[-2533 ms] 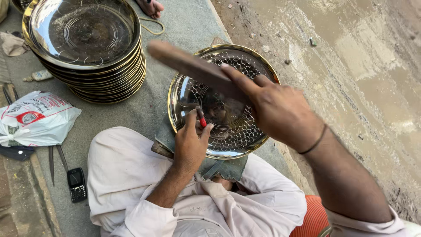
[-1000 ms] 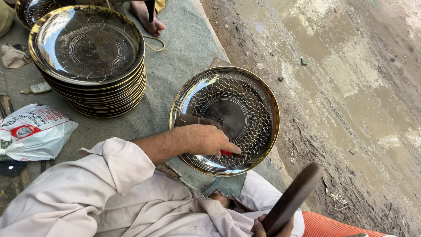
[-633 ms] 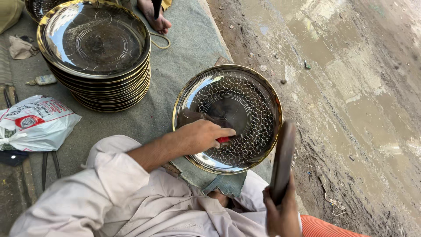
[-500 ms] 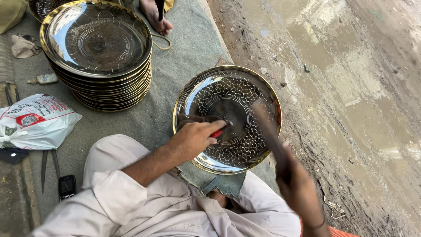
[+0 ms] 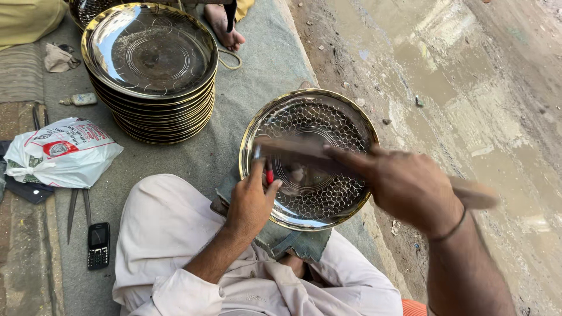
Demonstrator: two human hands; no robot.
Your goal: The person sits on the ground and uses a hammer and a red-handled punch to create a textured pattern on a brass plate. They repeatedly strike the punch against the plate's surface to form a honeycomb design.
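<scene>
The round shiny metal plate with a hammered honeycomb pattern and gold rim (image 5: 310, 158) rests on a folded denim cloth (image 5: 293, 243) in the person's lap. The left hand (image 5: 252, 202), at its 8 o'clock, is closed around a small red-handled punch (image 5: 269, 175) set on the plate. The right hand (image 5: 410, 187), at 4 o'clock, grips a blurred wooden mallet (image 5: 293, 153) over the plate. A stack of similar plates (image 5: 151, 70) sits at 10 o'clock.

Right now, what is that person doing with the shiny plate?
A person sits on the ground with a round metal plate propped on their lap, its rim golden and its face covered in a net-like pattern. The left hand holds a small red-handled tool upright against the plate. The right hand grips a wooden stick over the tool. A stack of similar plates stands beside them.
</scene>
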